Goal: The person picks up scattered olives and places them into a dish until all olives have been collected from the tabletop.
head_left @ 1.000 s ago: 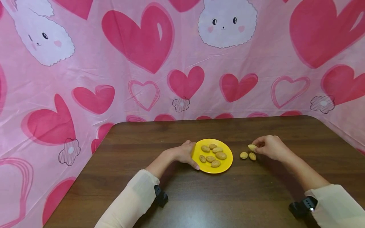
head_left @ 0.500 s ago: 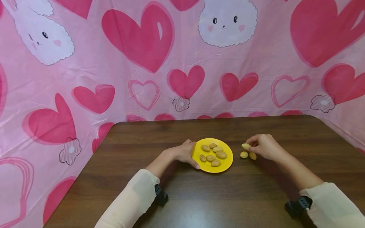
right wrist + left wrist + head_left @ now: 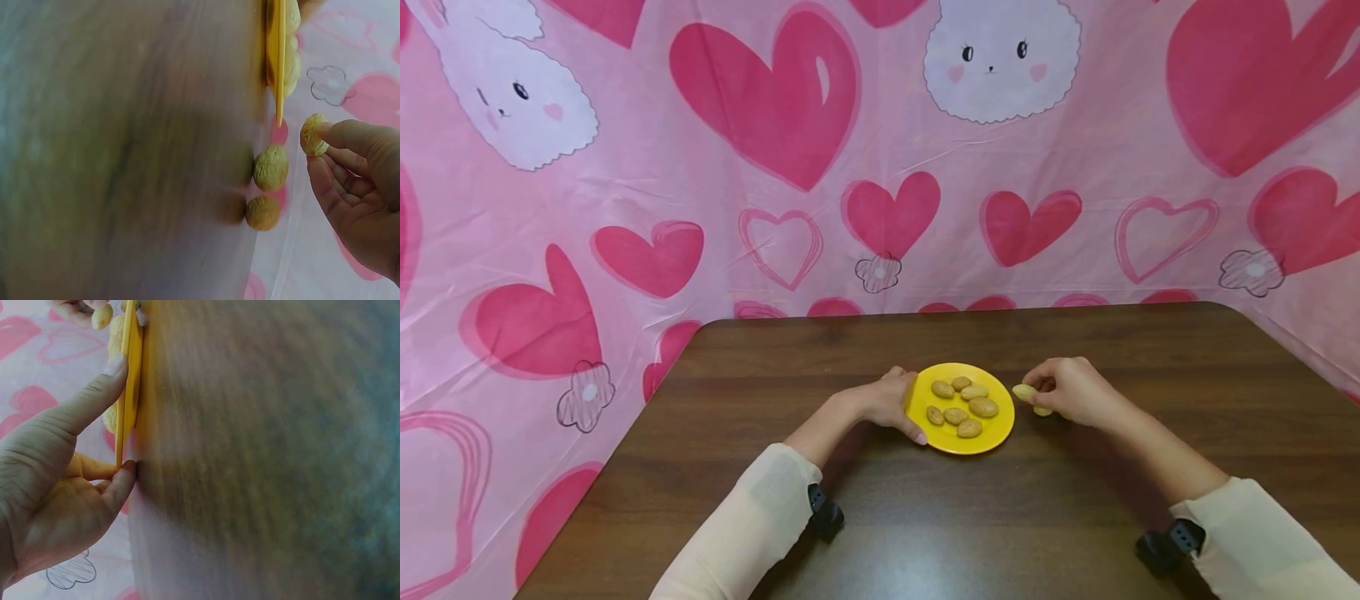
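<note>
My left hand holds a round yellow plate by its left rim, with the thumb on the near edge and fingers at the far side. Several small potatoes, yellow-brown and oval, lie spread on the plate. My right hand pinches another small potato between thumb and fingertips, raised above the table just off the plate's right rim. Below that hand, two wrinkled small potatoes, a nearer one and a browner one, sit on the table; in the head view the hand mostly covers them.
Everything rests on a dark brown wooden table. Behind it hangs a pink cloth printed with hearts and white animal faces. A black wrist camera is strapped on the left arm, and another black camera on the right.
My right hand has carried the pinched potato leftward, from over the loose potatoes to beside the plate's right rim. My left hand and the plate have stayed in place.
</note>
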The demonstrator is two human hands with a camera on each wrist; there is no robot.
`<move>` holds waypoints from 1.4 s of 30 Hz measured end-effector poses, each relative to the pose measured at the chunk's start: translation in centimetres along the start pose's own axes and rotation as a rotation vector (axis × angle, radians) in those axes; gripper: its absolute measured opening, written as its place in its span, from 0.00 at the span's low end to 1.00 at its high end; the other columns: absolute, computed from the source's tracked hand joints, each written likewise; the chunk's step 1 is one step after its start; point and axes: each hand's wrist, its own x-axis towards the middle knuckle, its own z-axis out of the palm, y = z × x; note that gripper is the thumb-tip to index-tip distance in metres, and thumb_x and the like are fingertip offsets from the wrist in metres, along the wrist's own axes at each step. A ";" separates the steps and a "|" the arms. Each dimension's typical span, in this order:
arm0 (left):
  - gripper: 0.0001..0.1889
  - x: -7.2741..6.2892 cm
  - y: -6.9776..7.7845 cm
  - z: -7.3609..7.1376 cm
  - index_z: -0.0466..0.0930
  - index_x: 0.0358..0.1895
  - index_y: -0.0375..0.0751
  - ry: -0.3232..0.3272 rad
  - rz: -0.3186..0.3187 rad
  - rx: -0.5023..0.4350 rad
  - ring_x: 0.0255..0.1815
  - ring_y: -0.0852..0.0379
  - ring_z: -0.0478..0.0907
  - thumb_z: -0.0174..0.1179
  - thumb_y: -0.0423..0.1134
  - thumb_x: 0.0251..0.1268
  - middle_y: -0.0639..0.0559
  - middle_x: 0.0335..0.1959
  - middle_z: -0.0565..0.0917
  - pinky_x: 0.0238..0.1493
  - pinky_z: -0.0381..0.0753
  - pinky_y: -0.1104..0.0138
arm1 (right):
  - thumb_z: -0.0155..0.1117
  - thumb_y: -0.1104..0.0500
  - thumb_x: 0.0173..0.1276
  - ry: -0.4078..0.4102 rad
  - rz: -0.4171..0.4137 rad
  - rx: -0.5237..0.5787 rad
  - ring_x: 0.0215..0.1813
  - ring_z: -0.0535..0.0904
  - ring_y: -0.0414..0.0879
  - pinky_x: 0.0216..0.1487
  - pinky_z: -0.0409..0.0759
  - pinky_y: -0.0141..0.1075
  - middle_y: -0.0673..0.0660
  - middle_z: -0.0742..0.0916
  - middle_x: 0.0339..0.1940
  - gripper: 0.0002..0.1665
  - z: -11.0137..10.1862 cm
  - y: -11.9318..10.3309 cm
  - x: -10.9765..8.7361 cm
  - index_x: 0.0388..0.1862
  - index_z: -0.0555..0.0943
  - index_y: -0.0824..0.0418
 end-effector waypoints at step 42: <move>0.51 -0.1 0.0 -0.1 0.56 0.68 0.36 0.004 0.009 -0.014 0.54 0.54 0.63 0.71 0.56 0.41 0.47 0.54 0.65 0.60 0.64 0.61 | 0.70 0.63 0.55 -0.197 -0.224 0.046 0.27 0.73 0.38 0.29 0.76 0.30 0.47 0.81 0.28 0.08 2.5 -1.6 0.8 0.35 0.85 0.62</move>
